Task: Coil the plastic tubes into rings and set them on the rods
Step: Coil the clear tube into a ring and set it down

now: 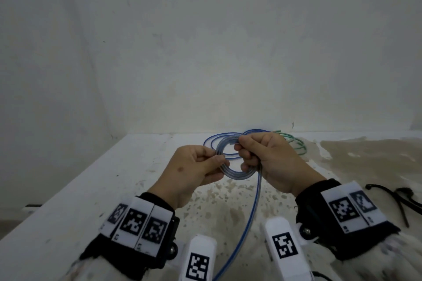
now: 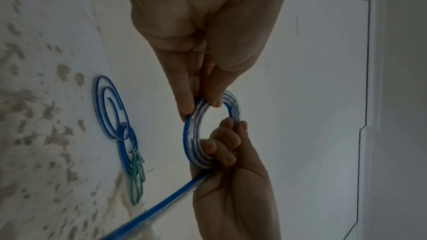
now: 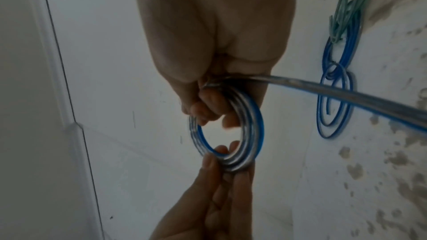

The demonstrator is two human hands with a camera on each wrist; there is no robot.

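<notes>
Head view, left hand (image 1: 194, 166): pinching the coil's (image 1: 228, 174) left side.
Right hand (image 1: 269, 157): gripping the coil's right side; loose tube (image 1: 246, 226) is trailing toward the person.
Table (image 1: 114, 178): blue loops (image 1: 211, 140), green tube (image 1: 296, 143) are lying behind.
Writing: wrist markers (image 1: 133, 223) only, nothing readable.

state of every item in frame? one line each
left hand: pinches the coil's left side
right hand: fingers curled through the coil, grip closed on it
blue-striped tube: partly coiled, held above the table, tail trailing toward the camera
blue tube: loose loops on the table
green tube: loose on the table
</notes>
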